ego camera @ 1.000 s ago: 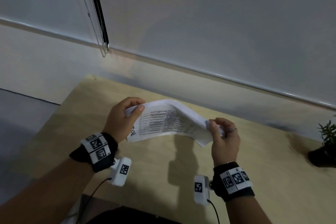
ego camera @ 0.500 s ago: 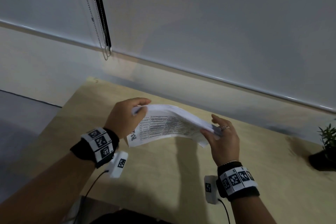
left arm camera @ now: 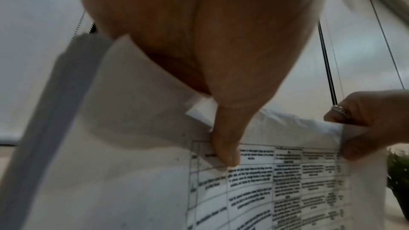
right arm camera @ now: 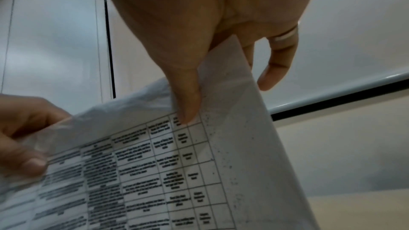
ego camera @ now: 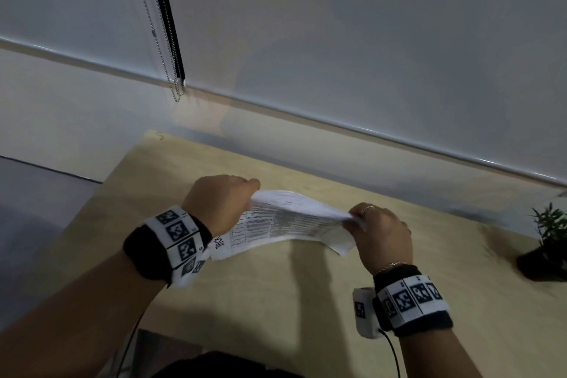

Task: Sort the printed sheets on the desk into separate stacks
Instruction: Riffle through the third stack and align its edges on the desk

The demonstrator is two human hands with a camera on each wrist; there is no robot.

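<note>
A bundle of white printed sheets [ego camera: 294,224] with a black-ruled table on the top page hangs in the air above the wooden desk [ego camera: 276,301], held between both hands. My left hand [ego camera: 224,202] pinches its left end, thumb on the printed face [left arm camera: 228,148]. My right hand [ego camera: 379,230] pinches the right end, thumb on the table's corner [right arm camera: 188,107]. The sheets [right arm camera: 155,163] sag a little between the hands, and the far edges [left arm camera: 287,125] fan apart.
A small potted plant [ego camera: 549,242] stands on the desk at the far right. A roller blind with a bead chain [ego camera: 175,86] hangs on the wall behind the desk. The desk's left edge [ego camera: 92,209] drops to a grey floor.
Both hands have spread a little further apart and flattened the sheets, which were bowed upward before. The right hand went from cradling the end to pinching it.
</note>
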